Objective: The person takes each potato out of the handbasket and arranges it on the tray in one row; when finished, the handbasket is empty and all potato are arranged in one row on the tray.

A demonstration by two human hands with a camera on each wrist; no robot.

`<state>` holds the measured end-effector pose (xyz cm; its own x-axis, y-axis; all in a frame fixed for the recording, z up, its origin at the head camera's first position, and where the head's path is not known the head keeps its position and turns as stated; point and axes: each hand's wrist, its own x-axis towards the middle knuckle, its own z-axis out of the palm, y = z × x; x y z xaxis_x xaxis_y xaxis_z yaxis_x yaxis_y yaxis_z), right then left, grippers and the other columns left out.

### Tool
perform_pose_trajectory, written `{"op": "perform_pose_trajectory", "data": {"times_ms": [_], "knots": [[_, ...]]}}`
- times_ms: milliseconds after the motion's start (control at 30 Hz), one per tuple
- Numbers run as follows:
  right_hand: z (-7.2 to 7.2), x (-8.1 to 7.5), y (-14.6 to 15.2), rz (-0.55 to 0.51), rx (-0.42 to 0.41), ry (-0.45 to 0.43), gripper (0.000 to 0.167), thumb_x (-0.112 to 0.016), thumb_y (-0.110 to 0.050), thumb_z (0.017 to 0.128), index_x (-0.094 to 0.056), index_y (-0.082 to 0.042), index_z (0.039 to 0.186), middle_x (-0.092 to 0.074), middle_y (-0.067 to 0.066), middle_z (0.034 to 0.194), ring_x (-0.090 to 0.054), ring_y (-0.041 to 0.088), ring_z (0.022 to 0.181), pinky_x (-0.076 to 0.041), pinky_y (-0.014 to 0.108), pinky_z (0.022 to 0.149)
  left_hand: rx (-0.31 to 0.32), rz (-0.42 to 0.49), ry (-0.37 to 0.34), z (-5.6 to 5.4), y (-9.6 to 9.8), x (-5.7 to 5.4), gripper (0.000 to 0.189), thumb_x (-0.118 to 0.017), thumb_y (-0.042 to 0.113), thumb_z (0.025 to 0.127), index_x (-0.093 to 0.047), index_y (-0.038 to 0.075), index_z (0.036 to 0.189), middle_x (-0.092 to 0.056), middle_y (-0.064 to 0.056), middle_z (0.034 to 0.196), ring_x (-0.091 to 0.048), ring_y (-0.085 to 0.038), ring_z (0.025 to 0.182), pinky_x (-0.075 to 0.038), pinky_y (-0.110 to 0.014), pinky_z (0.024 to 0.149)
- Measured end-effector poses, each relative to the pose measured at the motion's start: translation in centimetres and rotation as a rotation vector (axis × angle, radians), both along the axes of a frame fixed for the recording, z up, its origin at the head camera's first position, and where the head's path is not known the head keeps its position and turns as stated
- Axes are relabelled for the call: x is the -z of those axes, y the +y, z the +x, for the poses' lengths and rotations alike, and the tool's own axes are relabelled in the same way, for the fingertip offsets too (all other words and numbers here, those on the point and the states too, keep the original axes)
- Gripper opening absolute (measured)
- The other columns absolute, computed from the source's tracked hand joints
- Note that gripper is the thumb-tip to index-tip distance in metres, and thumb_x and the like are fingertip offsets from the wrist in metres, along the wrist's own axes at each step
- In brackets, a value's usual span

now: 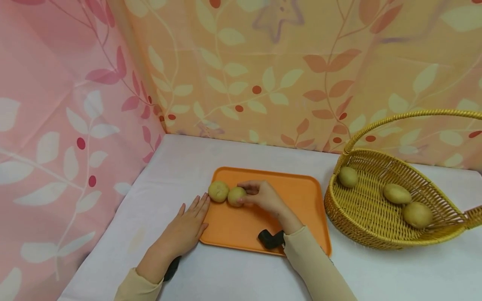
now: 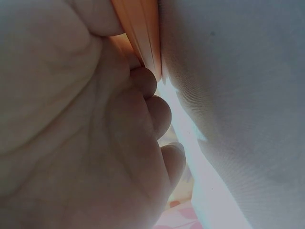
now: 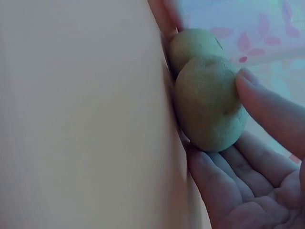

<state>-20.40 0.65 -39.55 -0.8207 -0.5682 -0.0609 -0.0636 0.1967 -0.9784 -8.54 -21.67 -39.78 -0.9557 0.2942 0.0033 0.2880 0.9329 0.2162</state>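
Observation:
Two potatoes sit side by side near the left edge of an orange tray (image 1: pixel 241 232). My right hand (image 1: pixel 265 198) holds the right-hand potato (image 1: pixel 236 196) between thumb and fingers; the right wrist view shows this potato (image 3: pixel 209 105) up close. Just beyond it lies the other potato (image 1: pixel 218 191), seen as a second potato (image 3: pixel 193 45) in that view. My left hand (image 1: pixel 184 230) lies with fairly straight fingers against the tray's left edge, fingertips close to the left potato. In the left wrist view, the palm (image 2: pixel 71 129) faces the tray's rim (image 2: pixel 143 33).
A yellow wicker basket (image 1: pixel 365 232) with a tall handle stands right of the tray, holding three potatoes (image 1: pixel 397 193). A black wrist device (image 1: pixel 271 239) shows by the right wrist. A white cloth (image 1: pixel 226 276) covers the table, and patterned curtains (image 1: pixel 241 75) hang behind and left.

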Motion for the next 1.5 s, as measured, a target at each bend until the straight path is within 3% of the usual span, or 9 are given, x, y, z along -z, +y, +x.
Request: {"op": "perform_pose_trajectory", "data": {"times_ms": [300, 567, 867, 1133, 1367, 1500], "knots": [[-0.3, -0.5, 0.8, -0.039, 0.009, -0.044, 0.05, -0.071, 0.001, 0.081, -0.053, 0.01, 0.127, -0.055, 0.023, 0.129, -0.053, 0.033, 0.118, -0.05, 0.033, 0.088, 0.017, 0.007, -0.008, -0.4, 0.2, -0.4, 0.06, -0.052, 0.021, 0.097, -0.029, -0.006, 0.145, -0.026, -0.019, 0.152, -0.022, -0.034, 0.139, -0.02, -0.06, 0.107], [-0.6, -0.8, 1.4, -0.068, 0.08, -0.056, 0.048, -0.068, 0.002, 0.083, -0.053, 0.011, 0.127, -0.057, 0.024, 0.125, -0.055, 0.033, 0.116, -0.047, 0.035, 0.094, 0.015, 0.018, -0.018, -0.4, 0.3, -0.3, 0.059, -0.052, 0.021, 0.097, -0.029, -0.007, 0.144, -0.025, -0.019, 0.152, -0.022, -0.035, 0.139, -0.02, -0.061, 0.106], [0.7, -3.2, 3.5, -0.132, 0.078, -0.001, 0.047, -0.069, -0.002, 0.083, -0.054, 0.01, 0.126, -0.056, 0.023, 0.126, -0.052, 0.037, 0.119, -0.048, 0.034, 0.092, -0.014, 0.044, -0.053, 0.7, 0.0, 0.2, 0.059, -0.051, 0.022, 0.098, -0.028, -0.005, 0.145, -0.024, -0.018, 0.152, -0.021, -0.034, 0.14, -0.019, -0.061, 0.106], [2.0, -7.2, 8.6, -0.126, 0.097, 0.118, 0.043, -0.069, -0.006, 0.085, -0.057, 0.004, 0.125, -0.061, 0.015, 0.122, -0.061, 0.022, 0.109, -0.05, 0.03, 0.087, -0.021, 0.066, -0.042, 1.0, 0.2, 0.2, 0.06, -0.053, 0.021, 0.097, -0.029, -0.005, 0.145, -0.025, -0.018, 0.152, -0.022, -0.034, 0.139, -0.019, -0.062, 0.106], [2.7, -9.5, 14.4, -0.121, 0.153, 0.264, 0.037, -0.066, 0.0, 0.086, -0.058, 0.008, 0.121, -0.067, 0.002, 0.113, -0.065, 0.015, 0.101, -0.052, 0.026, 0.083, -0.015, 0.061, -0.032, 0.7, 0.3, -0.1, 0.06, -0.053, 0.021, 0.097, -0.029, -0.005, 0.145, -0.025, -0.018, 0.152, -0.022, -0.034, 0.139, -0.019, -0.062, 0.106], [2.4, -10.4, 17.3, -0.202, 0.17, 0.253, 0.034, -0.061, 0.006, 0.087, -0.059, 0.006, 0.121, -0.068, 0.001, 0.112, -0.065, 0.013, 0.101, -0.051, 0.022, 0.083, -0.012, 0.057, -0.025, 0.5, 0.2, -0.2, 0.06, -0.053, 0.022, 0.097, -0.029, -0.005, 0.145, -0.025, -0.018, 0.152, -0.023, -0.035, 0.139, -0.019, -0.061, 0.106]]}}
